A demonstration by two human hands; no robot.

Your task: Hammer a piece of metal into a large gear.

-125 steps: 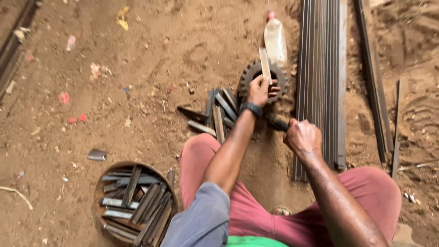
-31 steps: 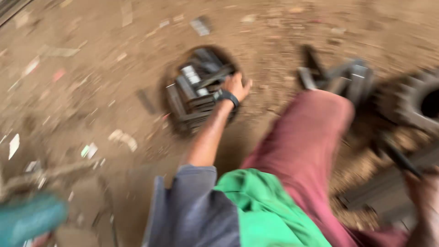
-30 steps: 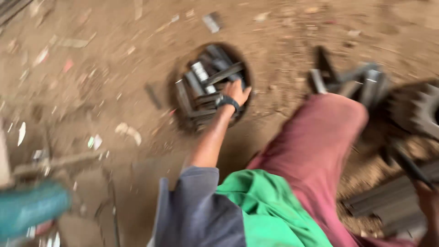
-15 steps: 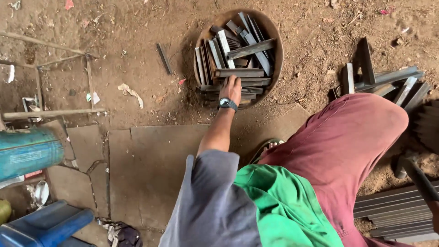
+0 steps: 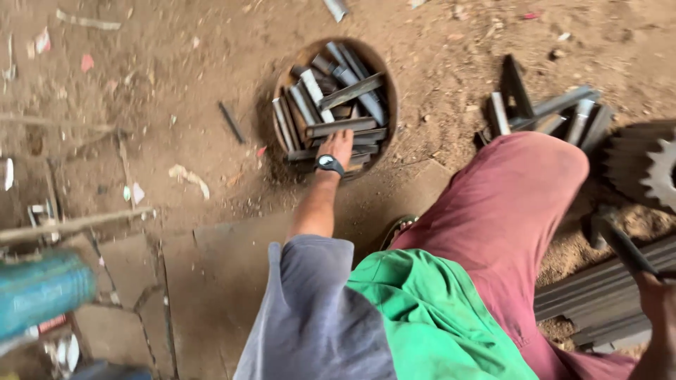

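My left hand (image 5: 340, 146), with a black watch on the wrist, reaches into a round rusty bowl (image 5: 386, 84) filled with several short grey metal bars (image 5: 331, 105). Its fingers curl over the bars at the bowl's near edge. My right hand (image 5: 656, 302) shows only at the lower right corner, closed around the dark handle of a hammer-like tool (image 5: 620, 243) that points up and left. My knee in red trousers (image 5: 521, 204) lies between the two hands.
A toothed gear wheel (image 5: 646, 169) stands at the right edge, with loose angle bars (image 5: 553, 109) behind the knee and long steel strips (image 5: 598, 299) under the tool. A blue cylinder (image 5: 42, 292), a thin stick (image 5: 70, 225) and cracked slabs (image 5: 211, 260) lie left on the dirt floor.
The view has swung from the gear wheel over to the bowl. My left hand left the strip on the gear, reached across and settled on the bars in the bowl.
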